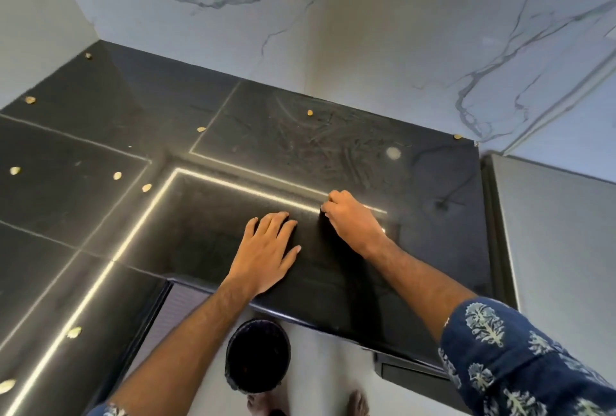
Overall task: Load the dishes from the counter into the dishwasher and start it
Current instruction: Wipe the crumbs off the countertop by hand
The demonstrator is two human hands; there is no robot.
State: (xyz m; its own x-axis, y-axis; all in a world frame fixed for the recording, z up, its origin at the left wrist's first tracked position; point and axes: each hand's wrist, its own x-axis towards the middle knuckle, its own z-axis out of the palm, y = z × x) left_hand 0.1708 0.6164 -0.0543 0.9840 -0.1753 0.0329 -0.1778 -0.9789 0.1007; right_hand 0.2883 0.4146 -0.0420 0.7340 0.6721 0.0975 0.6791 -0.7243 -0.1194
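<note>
Left hand (266, 249) flat on black counter (416, 249), fingers straight and spread. Right hand (350, 215) just beside, fingers curled, resting on counter; cannot tell whether gripping anything. Dark bin (256, 357) on floor below counter edge. Dishes, dishwasher out of view.

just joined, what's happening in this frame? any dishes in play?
No dishes in view. A person leans over a black counter. The left hand lies flat on it, fingers straight. The right hand rests on the counter with fingers curled; whether it holds anything small cannot be told. Small yellowish bits are scattered over the counter, and a dark bin stands on the floor below its edge.
</note>
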